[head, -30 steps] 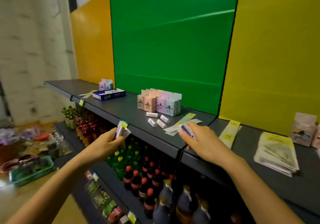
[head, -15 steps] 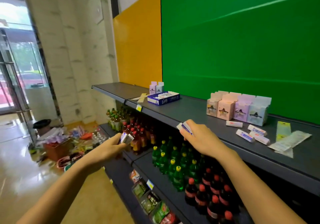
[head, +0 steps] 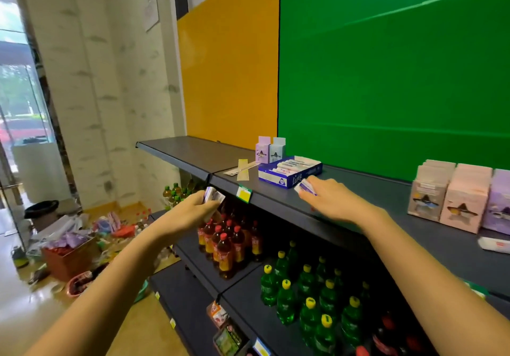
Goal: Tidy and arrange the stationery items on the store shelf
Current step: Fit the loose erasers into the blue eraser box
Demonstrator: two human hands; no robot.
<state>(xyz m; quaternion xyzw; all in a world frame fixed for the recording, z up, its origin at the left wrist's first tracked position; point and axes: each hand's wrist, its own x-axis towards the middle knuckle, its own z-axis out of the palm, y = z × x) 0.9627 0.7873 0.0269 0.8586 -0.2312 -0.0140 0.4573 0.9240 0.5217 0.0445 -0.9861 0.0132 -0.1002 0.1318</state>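
A blue and white eraser box lies on the dark top shelf, with white erasers in it. My right hand is over the shelf just in front of the box, closed on a small white and purple eraser. My left hand hovers in front of the shelf edge, closed on a few more white erasers. Two small cartons, purple and pale blue, stand behind the box. Pastel cartons stand in a row at the right.
Flat yellow packets lie left of the box. A loose eraser lies at the far right. Lower shelves hold red-capped bottles and green bottles. Boxes and clutter cover the floor at the left.
The view has swung left along the shelf. Both hands moved left with their erasers; my right hand went from the loose packets to the front of the eraser box.
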